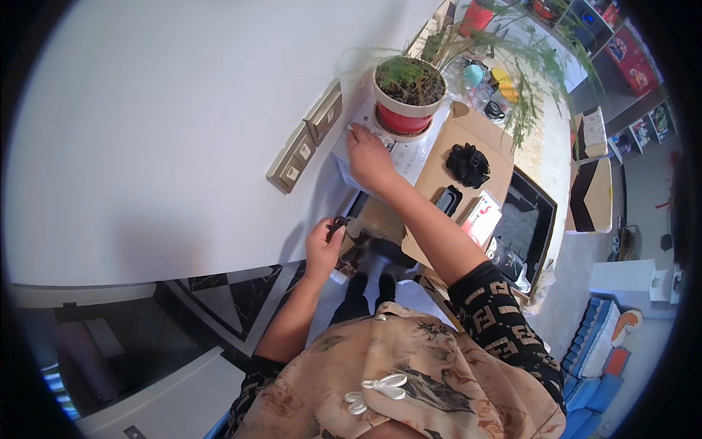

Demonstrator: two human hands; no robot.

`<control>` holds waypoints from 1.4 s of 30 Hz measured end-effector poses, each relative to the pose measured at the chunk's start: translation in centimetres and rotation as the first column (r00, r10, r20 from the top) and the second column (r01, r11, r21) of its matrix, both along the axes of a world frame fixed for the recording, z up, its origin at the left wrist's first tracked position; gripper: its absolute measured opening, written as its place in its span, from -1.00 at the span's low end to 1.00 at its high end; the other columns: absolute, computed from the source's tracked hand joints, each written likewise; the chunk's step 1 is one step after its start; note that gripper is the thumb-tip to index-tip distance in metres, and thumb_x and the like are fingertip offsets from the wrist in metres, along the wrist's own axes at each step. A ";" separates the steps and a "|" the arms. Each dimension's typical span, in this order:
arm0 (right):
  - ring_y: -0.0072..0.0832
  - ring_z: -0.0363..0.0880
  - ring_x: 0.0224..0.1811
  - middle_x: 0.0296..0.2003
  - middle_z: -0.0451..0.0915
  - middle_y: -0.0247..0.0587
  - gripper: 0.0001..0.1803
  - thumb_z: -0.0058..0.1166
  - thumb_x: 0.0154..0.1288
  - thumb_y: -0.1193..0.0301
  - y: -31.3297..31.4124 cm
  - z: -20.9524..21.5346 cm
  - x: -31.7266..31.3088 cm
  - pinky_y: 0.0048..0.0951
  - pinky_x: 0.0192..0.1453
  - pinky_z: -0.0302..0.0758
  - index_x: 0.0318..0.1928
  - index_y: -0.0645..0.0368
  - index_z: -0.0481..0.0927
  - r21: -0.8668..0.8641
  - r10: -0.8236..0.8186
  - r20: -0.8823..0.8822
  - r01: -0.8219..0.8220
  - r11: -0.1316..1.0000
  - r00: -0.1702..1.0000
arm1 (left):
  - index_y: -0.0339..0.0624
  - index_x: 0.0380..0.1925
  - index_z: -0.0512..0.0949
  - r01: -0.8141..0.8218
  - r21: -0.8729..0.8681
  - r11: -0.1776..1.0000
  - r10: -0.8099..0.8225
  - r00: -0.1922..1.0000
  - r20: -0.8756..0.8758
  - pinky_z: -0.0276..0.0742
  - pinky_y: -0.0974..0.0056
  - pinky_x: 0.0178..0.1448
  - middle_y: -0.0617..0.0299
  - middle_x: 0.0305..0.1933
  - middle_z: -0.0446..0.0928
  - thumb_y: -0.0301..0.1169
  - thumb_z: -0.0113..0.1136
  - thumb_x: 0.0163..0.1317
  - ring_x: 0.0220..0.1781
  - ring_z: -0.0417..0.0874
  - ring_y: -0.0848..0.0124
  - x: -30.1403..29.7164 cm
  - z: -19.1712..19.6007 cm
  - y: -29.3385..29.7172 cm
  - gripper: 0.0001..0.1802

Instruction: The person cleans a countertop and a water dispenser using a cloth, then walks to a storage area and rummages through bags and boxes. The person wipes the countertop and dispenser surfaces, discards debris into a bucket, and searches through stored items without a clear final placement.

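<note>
Beside a smooth white wall (161, 132), left fingers (323, 225) pinch a black object (336, 224) — right fingers (356, 136) touch a white box (412, 157), grip unclear.

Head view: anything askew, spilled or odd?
No spill or damage that I can make out. Mildly odd: the potted plant stands on the white box, right beside the right hand, so it might get knocked.

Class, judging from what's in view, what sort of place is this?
Probably a home, perhaps a living area: a potted plant, what looks like a blue sofa, and filled shelves suggest it.
</note>
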State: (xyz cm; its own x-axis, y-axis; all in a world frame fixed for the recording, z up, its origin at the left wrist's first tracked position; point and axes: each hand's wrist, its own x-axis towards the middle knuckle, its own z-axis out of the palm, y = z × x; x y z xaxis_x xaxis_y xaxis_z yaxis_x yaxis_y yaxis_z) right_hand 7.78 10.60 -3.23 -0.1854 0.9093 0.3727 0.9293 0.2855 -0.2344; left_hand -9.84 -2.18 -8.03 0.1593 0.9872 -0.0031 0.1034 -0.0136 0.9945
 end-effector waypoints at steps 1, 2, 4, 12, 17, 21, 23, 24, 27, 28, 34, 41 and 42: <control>0.04 0.36 0.26 0.17 0.39 0.21 -0.54 -0.09 0.14 0.55 0.5 0.0 -0.7 -0.12 0.30 0.37 0.08 0.49 0.42 -0.031 -0.021 -0.012 0.020 0.999 1.000 | -0.31 -0.19 0.57 -0.002 -0.027 1.000 0.002 1.000 0.016 0.44 0.45 -0.11 0.38 -0.30 0.56 -0.52 0.14 0.32 -0.26 0.49 0.64 -0.3 -0.1 -0.2 -0.89; 0.05 0.35 0.27 0.18 0.38 0.22 -0.51 -0.10 0.12 0.57 0.6 0.0 -1.1 -0.12 0.31 0.36 0.11 0.49 0.39 -0.037 -0.030 -0.032 0.029 0.999 0.999 | -0.31 -0.18 0.57 0.005 -0.060 0.998 -0.002 0.999 0.052 0.44 0.45 -0.11 0.38 -0.29 0.56 -0.53 0.15 0.31 -0.25 0.49 0.64 -0.5 -0.2 -0.3 -0.88; 0.02 0.36 0.26 0.19 0.38 0.19 -0.52 -0.09 0.11 0.57 0.1 -0.2 -1.5 -0.13 0.30 0.37 0.09 0.49 0.41 -0.025 -0.005 -0.007 0.005 1.000 1.000 | -0.31 -0.21 0.55 -0.013 -0.014 1.000 0.013 1.000 0.001 0.43 0.44 -0.16 0.38 -0.35 0.53 -0.52 0.16 0.31 -0.30 0.47 0.62 -0.7 -0.3 -0.3 -0.90; -0.07 0.42 0.23 0.17 0.44 0.02 -0.60 -0.06 0.11 0.58 -7.9 1.4 4.8 -0.23 0.30 0.40 0.01 0.41 0.52 0.026 0.206 -0.004 -0.206 0.978 0.979 | -0.30 -0.18 0.55 -0.010 -0.008 1.000 0.011 0.998 0.060 0.35 0.52 -0.19 0.44 -0.33 0.49 -0.49 0.14 0.35 -0.30 0.41 0.68 -0.7 0.0 0.9 -0.89; -0.09 0.41 0.25 0.19 0.42 0.02 -0.61 -0.06 0.14 0.57 -11.0 3.1 8.9 -0.18 0.27 0.41 0.01 0.40 0.52 -0.112 0.087 0.007 -0.085 0.990 0.996 | -0.31 -0.20 0.55 -0.016 0.006 1.000 0.016 0.999 0.034 0.39 0.48 -0.20 0.39 -0.38 0.52 -0.50 0.16 0.31 -0.33 0.44 0.64 -1.4 0.4 1.2 -0.88; -0.11 0.40 0.27 0.21 0.42 0.03 -0.62 -0.05 0.12 0.59 -7.6 1.3 6.3 -0.17 0.23 0.39 0.00 0.36 0.54 -0.028 -0.032 0.084 0.035 0.999 0.996 | -0.32 -0.19 0.55 -0.009 0.065 0.998 0.003 0.997 0.079 0.44 0.45 -0.17 0.33 -0.33 0.56 -0.51 0.18 0.29 -0.30 0.49 0.60 -1.0 1.1 1.4 -0.87; -0.10 0.41 0.24 0.18 0.43 0.05 -0.60 -0.02 0.07 0.58 -4.8 0.7 4.4 -0.17 0.21 0.39 -0.02 0.35 0.55 -0.035 -0.092 0.090 0.096 0.995 0.992 | -0.33 -0.18 0.55 -0.018 0.068 0.997 0.013 0.998 0.067 0.44 0.45 -0.14 0.31 -0.29 0.56 -0.51 0.18 0.29 -0.28 0.50 0.59 -0.5 1.4 1.8 -0.86; -0.10 0.42 0.23 0.17 0.44 0.06 -0.59 0.00 0.04 0.57 -3.6 0.6 3.3 -0.18 0.20 0.40 -0.02 0.34 0.55 -0.095 -0.137 0.089 0.145 0.985 0.987 | -0.33 -0.18 0.54 -0.019 0.071 0.997 0.015 0.998 0.065 0.44 0.44 -0.13 0.30 -0.27 0.56 -0.52 0.18 0.29 -0.26 0.50 0.58 -0.3 1.6 1.9 -0.85; -0.11 0.44 0.20 0.14 0.46 0.08 -0.61 0.01 0.07 0.52 -1.2 0.4 0.5 -0.19 0.21 0.41 -0.03 0.36 0.55 -0.049 -0.020 0.087 0.024 0.999 0.996 | -0.33 -0.15 0.54 0.014 0.104 0.994 -0.020 0.998 0.065 0.44 0.45 -0.10 0.30 -0.23 0.56 -0.52 0.18 0.30 -0.24 0.50 0.58 0.5 2.0 2.5 -0.84; -0.11 0.45 0.20 0.14 0.47 0.08 -0.63 -0.01 0.11 0.50 -0.7 0.4 -0.1 -0.19 0.20 0.42 -0.05 0.38 0.56 -0.039 -0.002 0.080 0.005 0.999 0.997 | -0.32 -0.13 0.54 0.020 0.104 0.994 -0.025 0.998 0.051 0.43 0.46 -0.08 0.32 -0.23 0.55 -0.51 0.16 0.32 -0.22 0.49 0.60 0.7 2.2 2.6 -0.84; -0.12 0.42 0.25 0.19 0.46 -0.02 -0.60 -0.02 0.12 0.53 -5.0 -0.3 2.4 -0.18 0.24 0.41 0.01 0.33 0.55 0.049 0.191 -0.041 -0.189 0.981 0.981 | -0.32 -0.14 0.54 -0.003 0.112 0.994 -0.006 0.997 0.081 0.44 0.44 -0.12 0.32 -0.28 0.55 -0.52 0.17 0.31 -0.24 0.49 0.60 1.8 3.7 4.0 -0.85; -0.15 0.44 0.22 0.17 0.50 -0.13 -0.59 -0.03 0.09 0.60 -9.1 1.1 9.8 -0.22 0.26 0.42 0.00 0.26 0.59 0.034 0.030 0.006 -0.030 0.999 1.000 | -0.29 -0.12 0.55 0.027 0.431 0.902 0.070 0.976 -0.206 0.45 0.36 -0.10 0.24 -0.25 0.57 -0.50 0.12 0.33 -0.23 0.55 0.46 5.0 5.6 8.2 -0.84; -0.15 0.45 0.20 0.15 0.52 -0.14 -0.59 -0.03 0.07 0.62 -8.6 1.3 10.4 -0.23 0.24 0.42 -0.01 0.25 0.60 0.027 -0.025 -0.019 0.026 0.999 1.000 | -0.29 -0.13 0.54 0.054 0.545 0.837 0.102 0.962 -0.252 0.46 0.32 -0.11 0.20 -0.25 0.57 -0.51 0.12 0.31 -0.24 0.58 0.39 5.8 5.9 9.3 -0.84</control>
State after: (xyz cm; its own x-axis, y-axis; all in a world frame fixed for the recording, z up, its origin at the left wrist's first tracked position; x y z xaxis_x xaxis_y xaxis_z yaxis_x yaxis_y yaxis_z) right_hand 18.22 1.98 -1.95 -0.1551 0.9030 0.4008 0.9319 0.2683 -0.2439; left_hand -4.02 7.10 -2.10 0.2057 0.8440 0.4954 0.3634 -0.5359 0.7621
